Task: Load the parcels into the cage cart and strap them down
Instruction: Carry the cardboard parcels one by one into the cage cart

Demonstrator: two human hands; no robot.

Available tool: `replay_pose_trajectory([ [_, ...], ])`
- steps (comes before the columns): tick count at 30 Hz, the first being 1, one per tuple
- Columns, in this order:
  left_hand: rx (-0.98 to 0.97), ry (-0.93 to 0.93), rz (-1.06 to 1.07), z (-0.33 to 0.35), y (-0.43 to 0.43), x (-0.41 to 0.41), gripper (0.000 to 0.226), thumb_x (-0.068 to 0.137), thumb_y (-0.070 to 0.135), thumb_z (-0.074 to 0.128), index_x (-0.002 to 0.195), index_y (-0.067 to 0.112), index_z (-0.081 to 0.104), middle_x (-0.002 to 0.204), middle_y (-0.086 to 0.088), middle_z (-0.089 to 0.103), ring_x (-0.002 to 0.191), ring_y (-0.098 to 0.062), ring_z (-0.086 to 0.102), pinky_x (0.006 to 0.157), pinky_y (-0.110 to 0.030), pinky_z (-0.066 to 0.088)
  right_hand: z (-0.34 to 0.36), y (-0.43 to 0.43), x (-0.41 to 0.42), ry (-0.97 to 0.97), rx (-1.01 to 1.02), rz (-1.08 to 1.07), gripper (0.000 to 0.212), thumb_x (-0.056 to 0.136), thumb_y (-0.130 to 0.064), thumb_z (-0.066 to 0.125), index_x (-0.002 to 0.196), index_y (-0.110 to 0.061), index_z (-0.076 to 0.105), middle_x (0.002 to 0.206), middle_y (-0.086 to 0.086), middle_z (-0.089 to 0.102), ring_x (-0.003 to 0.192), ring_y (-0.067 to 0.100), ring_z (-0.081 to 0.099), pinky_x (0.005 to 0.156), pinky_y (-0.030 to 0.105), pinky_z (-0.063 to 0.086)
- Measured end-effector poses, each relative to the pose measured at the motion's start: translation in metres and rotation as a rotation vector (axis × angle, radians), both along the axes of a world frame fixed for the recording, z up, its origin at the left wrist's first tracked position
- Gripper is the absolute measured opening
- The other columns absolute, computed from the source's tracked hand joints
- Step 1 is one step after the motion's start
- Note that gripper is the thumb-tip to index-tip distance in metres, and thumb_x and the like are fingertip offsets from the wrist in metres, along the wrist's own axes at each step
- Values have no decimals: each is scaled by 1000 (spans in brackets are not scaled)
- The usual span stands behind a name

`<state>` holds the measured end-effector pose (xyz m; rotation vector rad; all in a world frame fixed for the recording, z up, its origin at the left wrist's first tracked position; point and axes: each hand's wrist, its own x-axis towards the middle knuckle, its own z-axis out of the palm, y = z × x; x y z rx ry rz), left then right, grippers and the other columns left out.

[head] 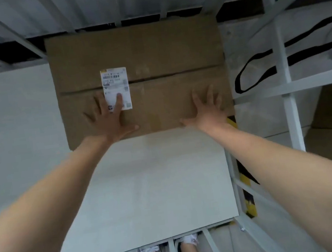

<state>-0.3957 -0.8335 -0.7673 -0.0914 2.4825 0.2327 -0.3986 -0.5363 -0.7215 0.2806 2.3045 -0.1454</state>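
Extending forearms (65,201) over cage cart floor (157,179); pressing left hand (109,120), right hand (205,110), fingers spread flat, onto parcel (152,54) beneath palms, inside cart. Apparently leaving strapping pending: no strap across parcel.

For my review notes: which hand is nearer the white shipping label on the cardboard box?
Left. The left hand lies flat with a finger on the label; the right hand rests on the box, well to the label's right.

Matt brown cardboard parcel (153,64), paper label (115,84), white-painted metal cage bars (285,82).
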Motion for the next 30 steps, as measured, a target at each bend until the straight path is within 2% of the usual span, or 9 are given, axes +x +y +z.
replay_pose_trajectory([
  [5,-61,-17,-27,12,-4,-11,120,69,85,59,155,43,-14,165,-16,-20,151,-43,-13,113,-75,8,5,-4,-8,-8,-40,-61,109,82,-69,65,158,-41,-8,162,5,-34,149,41,-25,117,70,8],
  [8,-52,-76,-25,48,2,-6,109,79,82,50,153,43,-20,166,-13,-18,152,-37,-17,115,-72,2,30,5,1,61,-83,-95,99,86,-69,58,160,-34,4,169,9,-10,153,41,-9,119,64,16],
  [10,-11,-90,-57,87,9,4,101,85,77,46,154,42,-19,168,-12,-13,153,-37,-14,115,-71,-1,62,6,16,129,-45,-55,93,89,-70,50,160,-32,5,168,14,5,153,43,1,119,65,16],
  [12,27,-62,-76,122,17,15,94,90,72,44,156,39,-15,168,-15,-3,154,-38,-4,116,-71,4,90,-2,34,175,-10,1,89,92,-68,42,161,-29,0,168,16,3,153,43,0,118,67,12],
  [14,40,-17,-98,179,32,24,91,92,71,40,158,36,-11,168,-16,0,154,-38,2,117,-71,8,142,-6,46,208,5,28,88,94,-67,36,161,-28,-5,169,13,-3,153,41,-3,119,65,11],
  [16,52,26,-149,245,49,31,89,92,71,38,159,34,-8,168,-14,-2,154,-37,-2,117,-70,7,202,-13,57,216,-7,22,87,95,-67,34,161,-28,-6,169,11,-6,153,40,-4,120,63,10],
  [23,91,127,-334,459,100,80,84,96,64,39,159,31,-6,168,-14,-5,154,-34,-9,118,-67,6,420,-24,111,404,-14,-73,87,93,-64,40,161,-27,0,169,11,-2,154,37,-5,121,61,4],
  [27,168,254,-293,547,138,129,83,96,59,45,160,29,1,167,-17,-2,154,-35,-4,116,-68,11,514,-2,165,544,-41,-196,85,94,-60,44,161,-26,5,169,11,2,154,36,-3,122,60,4],
  [30,229,268,-320,591,182,172,83,95,57,47,160,29,3,167,-18,-1,154,-36,-4,116,-69,11,556,35,223,610,-22,-310,82,95,-58,44,161,-25,8,169,12,5,154,37,-1,122,60,6],
])
